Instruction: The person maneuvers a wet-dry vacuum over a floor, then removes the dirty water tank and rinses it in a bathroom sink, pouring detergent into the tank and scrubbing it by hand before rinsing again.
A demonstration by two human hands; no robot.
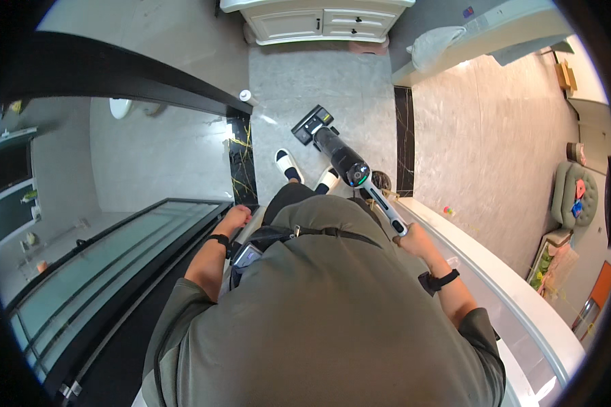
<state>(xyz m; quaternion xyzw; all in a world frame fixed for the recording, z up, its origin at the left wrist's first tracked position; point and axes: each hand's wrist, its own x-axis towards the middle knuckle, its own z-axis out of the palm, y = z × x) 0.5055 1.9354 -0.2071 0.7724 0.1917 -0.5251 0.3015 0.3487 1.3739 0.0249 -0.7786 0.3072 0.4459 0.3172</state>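
My right hand [415, 241] is wrapped round the white handle of a cordless upright floor cleaner [349, 163]. The cleaner leans away from me to the left, with a dark cylindrical body and a small lit ring on top. Its wide black floor head [311, 125] rests on the grey floor, just ahead of my slippered feet. My left hand [237, 216] hangs at my left side near the black door frame, its fingers curled in with nothing visible in them.
A white cabinet [288, 26] stands ahead. On the left are a black-framed glass door [125, 251] and a white bottle [246, 95]. Black marble strips [404, 139] cross the floor on both sides. A green cushioned seat [571, 193] stands far right.
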